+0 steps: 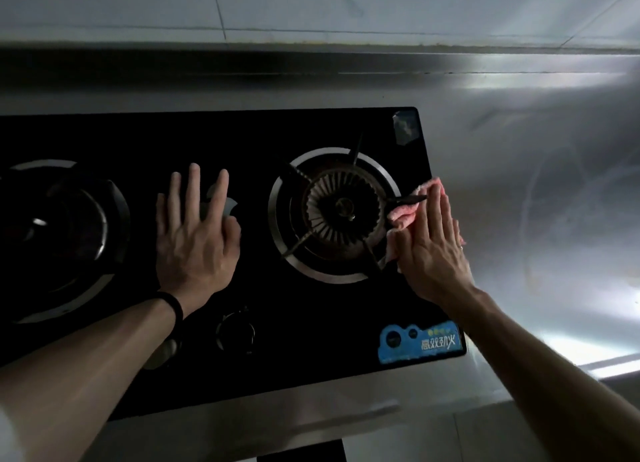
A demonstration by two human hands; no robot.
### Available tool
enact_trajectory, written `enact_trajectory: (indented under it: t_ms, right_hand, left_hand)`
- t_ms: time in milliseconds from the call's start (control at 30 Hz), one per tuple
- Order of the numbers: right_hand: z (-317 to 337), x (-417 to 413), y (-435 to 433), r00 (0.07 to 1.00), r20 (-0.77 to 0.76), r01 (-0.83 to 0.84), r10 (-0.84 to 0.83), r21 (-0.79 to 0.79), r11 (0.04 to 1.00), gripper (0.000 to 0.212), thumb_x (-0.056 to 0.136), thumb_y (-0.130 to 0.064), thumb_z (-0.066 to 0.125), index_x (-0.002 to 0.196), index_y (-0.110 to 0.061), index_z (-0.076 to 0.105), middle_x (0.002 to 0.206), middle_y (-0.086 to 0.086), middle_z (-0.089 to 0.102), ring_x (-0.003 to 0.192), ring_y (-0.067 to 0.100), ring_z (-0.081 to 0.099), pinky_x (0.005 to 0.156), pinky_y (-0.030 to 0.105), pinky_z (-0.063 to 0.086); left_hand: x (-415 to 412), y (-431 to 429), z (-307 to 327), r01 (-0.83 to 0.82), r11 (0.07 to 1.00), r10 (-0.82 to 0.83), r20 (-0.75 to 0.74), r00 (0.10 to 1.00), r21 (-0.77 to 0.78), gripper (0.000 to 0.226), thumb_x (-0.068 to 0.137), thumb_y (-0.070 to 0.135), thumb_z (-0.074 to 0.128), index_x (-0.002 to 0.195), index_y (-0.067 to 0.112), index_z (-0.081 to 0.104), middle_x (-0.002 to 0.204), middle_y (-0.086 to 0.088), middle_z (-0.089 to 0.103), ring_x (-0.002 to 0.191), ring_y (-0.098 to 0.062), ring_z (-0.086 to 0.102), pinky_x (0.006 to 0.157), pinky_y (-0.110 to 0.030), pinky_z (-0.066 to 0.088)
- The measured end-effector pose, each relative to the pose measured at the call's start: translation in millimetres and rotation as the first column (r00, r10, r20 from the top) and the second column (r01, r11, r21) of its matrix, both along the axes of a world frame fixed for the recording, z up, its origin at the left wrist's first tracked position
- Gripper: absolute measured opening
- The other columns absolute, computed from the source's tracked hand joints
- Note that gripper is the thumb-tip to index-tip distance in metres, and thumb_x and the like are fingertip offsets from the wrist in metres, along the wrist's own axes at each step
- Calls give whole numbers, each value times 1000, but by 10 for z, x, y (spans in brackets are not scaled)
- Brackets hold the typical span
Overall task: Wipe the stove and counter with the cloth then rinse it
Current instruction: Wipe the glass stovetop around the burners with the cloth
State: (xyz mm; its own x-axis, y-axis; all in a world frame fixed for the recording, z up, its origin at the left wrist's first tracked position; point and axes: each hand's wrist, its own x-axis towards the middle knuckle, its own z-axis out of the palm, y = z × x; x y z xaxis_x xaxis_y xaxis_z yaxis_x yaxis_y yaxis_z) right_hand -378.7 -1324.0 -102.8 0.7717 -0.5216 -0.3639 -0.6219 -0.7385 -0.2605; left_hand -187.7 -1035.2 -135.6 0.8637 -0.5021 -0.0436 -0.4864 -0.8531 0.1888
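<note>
Right hand [433, 250] presses cloth [403, 215] at stove [304, 368] edge.

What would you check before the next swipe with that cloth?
1. Contact: ok, right hand presses the cloth on the stove with straight fingers.
2. Other hand: ok, left hand lies flat between left burner and right burner.
3. Flame: ok, none shows at the right burner.
4. Snags: not ok, a grate arm meets the cloth.
5. Gas: cannot tell, knob too dark to read.
</note>
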Motion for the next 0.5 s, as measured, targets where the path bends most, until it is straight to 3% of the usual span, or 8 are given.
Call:
enact_trajectory:
  t_ms: [233, 367, 500]
  right_hand:
    - [90, -92, 10, 993, 34, -114, 113, 4, 994, 74, 106, -52, 10, 164, -11, -15, 170, 9, -29, 158, 22, -25, 131, 48, -1]
    - [81, -379, 36, 979, 18, -202, 202, 32, 979, 74, 107, -46, 19, 164, -13, -13, 171, 6, -27, 159, 22, -22, 130, 55, 9]
    - [55, -3, -191, 970, 51, -238, 236, 34, 971, 78, 103, -54, 12, 164, -11, -11, 171, 7, -26, 159, 21, -22, 131, 52, 2]
  left_hand:
    - [-21, -36, 112, -24, 999, 25, -39, 999, 24, 70, 102, 43, 30, 168, 32, 13, 177, -10, 7, 163, -34, 6, 130, -57, 14]
    - [-25, -8, 90, -11, 1000, 12, -29, 999, 16, 70, 101, 45, 27, 169, 31, 13, 177, -10, 7, 163, -35, 8, 130, -57, 15]
    - [-11, -28, 45, -24, 999, 25, -26, 999, 21, 69, 102, 42, 30, 168, 31, 15, 177, -9, 7, 164, -33, 6, 130, -57, 16]
